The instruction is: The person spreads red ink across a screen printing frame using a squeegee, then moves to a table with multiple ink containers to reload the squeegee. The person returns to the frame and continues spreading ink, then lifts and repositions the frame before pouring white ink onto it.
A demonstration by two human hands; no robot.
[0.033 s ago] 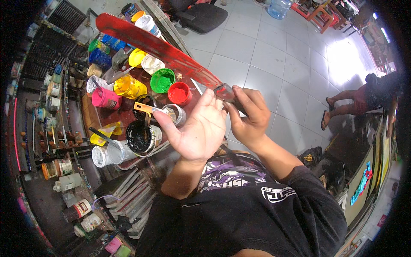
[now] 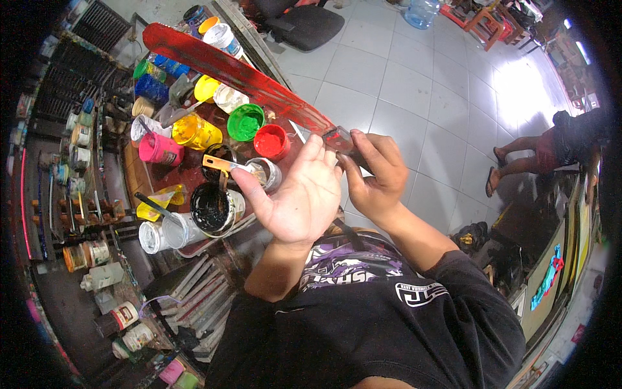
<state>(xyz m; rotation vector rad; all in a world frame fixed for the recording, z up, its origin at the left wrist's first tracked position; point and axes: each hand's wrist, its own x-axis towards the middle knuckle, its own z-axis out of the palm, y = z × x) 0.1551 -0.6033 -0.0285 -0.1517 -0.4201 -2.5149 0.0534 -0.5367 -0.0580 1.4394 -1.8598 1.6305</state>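
Moved: red blade (image 2: 240,74), a tiny bit.
Right fingers (image 2: 386,153): pinching its near end.
Left fingers (image 2: 311,150): open, tips beside it.

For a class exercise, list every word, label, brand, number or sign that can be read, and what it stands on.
Wording isn't copied here, only located.
Black T-shirt: large pale lettering over a purple graphic; smaller lettering on a white badge.
Yellow paint tub: print too small to read.
Jar with red-and-white label: too blurred to read.
Long red-stained blade in the right hand: no lettering I can make out.
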